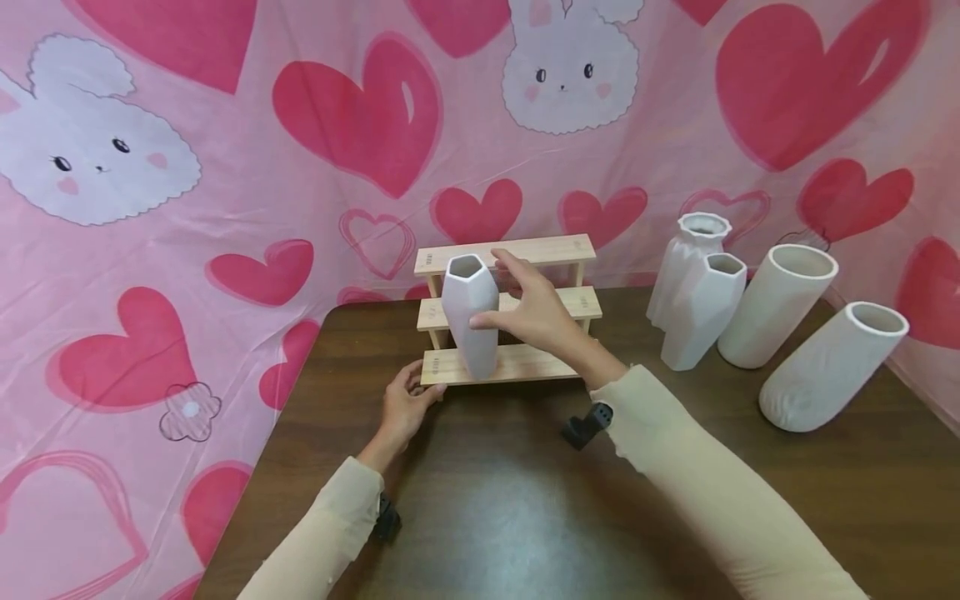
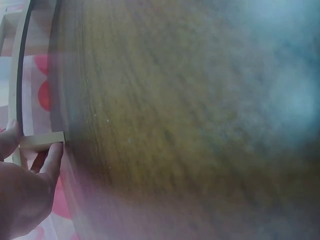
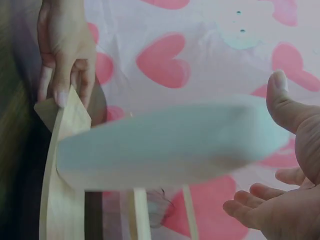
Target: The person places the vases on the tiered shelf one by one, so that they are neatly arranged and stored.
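A white faceted vase [image 1: 471,312] with a five-sided mouth stands upright on the lowest step of a three-tier wooden shelf [image 1: 536,364], toward its left end. My right hand [image 1: 528,304] is beside the vase's upper part, thumb and fingers spread. In the right wrist view, the right hand [image 3: 287,165] is at the vase's mouth end, its fingers not closed round the vase [image 3: 165,142]. My left hand [image 1: 405,406] grips the left end of the lowest step. The left wrist view shows its fingers [image 2: 52,160] against the shelf's short wooden leg [image 2: 42,141].
To the right on the brown table [image 1: 480,483] stand several white vases: a ribbed one [image 1: 678,271], a faceted one [image 1: 701,321], a smooth cylinder [image 1: 776,308] and a textured cylinder [image 1: 828,371]. A pink heart-patterned cloth [image 1: 300,208] hangs behind the table.
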Demonstrator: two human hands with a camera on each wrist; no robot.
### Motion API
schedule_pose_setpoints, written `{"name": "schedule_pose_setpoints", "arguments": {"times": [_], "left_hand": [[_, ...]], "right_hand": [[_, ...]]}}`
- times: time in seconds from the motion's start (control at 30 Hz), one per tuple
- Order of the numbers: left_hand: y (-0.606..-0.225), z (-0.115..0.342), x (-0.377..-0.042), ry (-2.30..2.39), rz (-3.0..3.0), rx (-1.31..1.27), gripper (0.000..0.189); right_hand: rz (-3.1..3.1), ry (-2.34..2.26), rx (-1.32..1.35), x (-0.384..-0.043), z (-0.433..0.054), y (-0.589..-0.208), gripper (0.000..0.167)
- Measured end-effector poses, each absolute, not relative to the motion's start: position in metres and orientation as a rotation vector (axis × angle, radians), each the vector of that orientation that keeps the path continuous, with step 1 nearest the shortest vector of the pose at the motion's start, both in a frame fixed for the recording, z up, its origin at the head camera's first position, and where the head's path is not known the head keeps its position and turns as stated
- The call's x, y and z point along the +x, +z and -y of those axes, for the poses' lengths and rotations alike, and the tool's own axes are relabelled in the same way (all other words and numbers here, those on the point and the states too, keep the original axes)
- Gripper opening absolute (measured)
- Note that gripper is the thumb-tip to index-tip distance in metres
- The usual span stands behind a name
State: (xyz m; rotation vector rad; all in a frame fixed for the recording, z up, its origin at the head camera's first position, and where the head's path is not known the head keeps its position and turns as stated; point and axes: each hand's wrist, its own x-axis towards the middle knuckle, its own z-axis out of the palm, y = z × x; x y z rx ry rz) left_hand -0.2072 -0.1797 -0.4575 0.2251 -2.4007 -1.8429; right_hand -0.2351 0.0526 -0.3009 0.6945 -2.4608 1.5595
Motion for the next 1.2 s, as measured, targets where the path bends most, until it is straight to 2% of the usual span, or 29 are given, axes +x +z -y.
{"name": "schedule_pose_setpoints", "arguments": {"times": [0.5,0.9,1.2], "left_hand": [[-0.458,0.18,-0.206,-1.84,2.423,0.239,0.061],[-0.461,0.182,-0.21,-1.84,2.422,0.252,0.06],[-0.458,0.18,-0.208,-1.831,2.428,0.238,0.06]], "right_hand": [[2.437,1.473,0.486,-0.201,-0.182,-0.298,0.082],[2.472,1.358,0.337,-0.184,-0.228,-0.301,0.087],[2.432,1.217,0.178,-0.174,-0.265,-0.299,0.085]]}}
